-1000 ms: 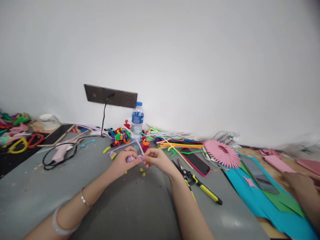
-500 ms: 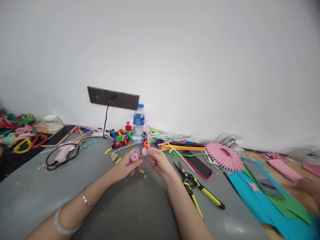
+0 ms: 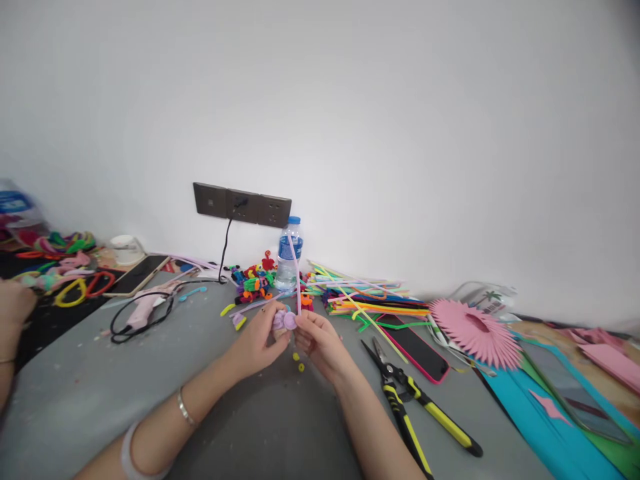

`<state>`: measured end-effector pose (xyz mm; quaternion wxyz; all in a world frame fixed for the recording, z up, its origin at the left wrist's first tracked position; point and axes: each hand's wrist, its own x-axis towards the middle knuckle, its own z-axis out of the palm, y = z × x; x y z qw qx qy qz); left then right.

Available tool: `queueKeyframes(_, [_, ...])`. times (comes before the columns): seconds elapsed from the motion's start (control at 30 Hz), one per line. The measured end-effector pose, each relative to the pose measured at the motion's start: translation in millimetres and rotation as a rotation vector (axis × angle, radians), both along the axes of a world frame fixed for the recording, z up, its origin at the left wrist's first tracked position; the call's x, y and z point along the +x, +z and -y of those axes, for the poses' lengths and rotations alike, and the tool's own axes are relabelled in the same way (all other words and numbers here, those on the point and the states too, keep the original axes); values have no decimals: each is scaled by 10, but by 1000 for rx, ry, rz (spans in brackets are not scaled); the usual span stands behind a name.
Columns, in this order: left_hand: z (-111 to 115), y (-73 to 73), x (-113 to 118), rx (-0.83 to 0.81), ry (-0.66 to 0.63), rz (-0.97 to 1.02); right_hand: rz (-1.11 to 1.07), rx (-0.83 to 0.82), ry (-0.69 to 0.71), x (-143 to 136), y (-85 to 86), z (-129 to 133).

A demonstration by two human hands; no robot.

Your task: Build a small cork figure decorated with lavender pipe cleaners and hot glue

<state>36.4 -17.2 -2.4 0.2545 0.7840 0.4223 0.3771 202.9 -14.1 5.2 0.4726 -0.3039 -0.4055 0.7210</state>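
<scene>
My left hand (image 3: 261, 340) is closed round a small lilac fuzzy piece (image 3: 280, 320), partly hidden by the fingers. My right hand (image 3: 319, 341) pinches a lilac pipe cleaner (image 3: 297, 273) by its coiled lower end (image 3: 290, 321); its straight stem stands up in front of the water bottle (image 3: 284, 260). The coil and the lilac piece are close together and seem to touch. Two small yellow bits (image 3: 299, 362) lie on the grey table (image 3: 260, 427) between my hands.
Black and yellow shears (image 3: 400, 383) and a pink-edged phone (image 3: 417, 350) lie right, near pipe cleaners (image 3: 370, 297) and a pink pleated paper ring (image 3: 475, 333). A pink glue gun (image 3: 143, 310) with its cord lies left. Another person's hand (image 3: 15, 307) is at the far left.
My hands have come together, bringing the lilac coil up to the piece in my left hand. The view has shifted left; another person's hand now shows at the left edge.
</scene>
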Motion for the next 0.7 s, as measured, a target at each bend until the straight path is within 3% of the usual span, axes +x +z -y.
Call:
queueKeyframes(0.2, [26,17,-8,45,-65,-36,126,56,-83,-39,-41,13])
queueKeyframes(0.7, [16,-3,-21,136,-26,28,239,224,-155,-74,23,44])
